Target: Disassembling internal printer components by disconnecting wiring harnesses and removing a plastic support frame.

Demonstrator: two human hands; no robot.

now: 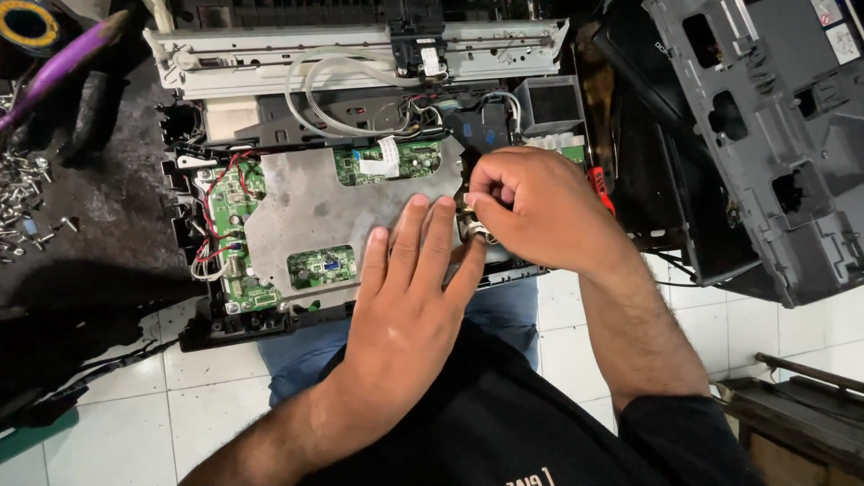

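A heap of small loose metal screws [20,193] is seen at the left edge, beneath a purple tool handle [56,65]. A detached grey plastic housing panel [781,135] is propped at right, above white floor tiles [135,423].

You're in a repair workshop: an opened printer [360,171] with bare circuit boards [236,234], loose screws [22,198] on a grimy bench [108,243], stripped grey casing [774,135] nearby.
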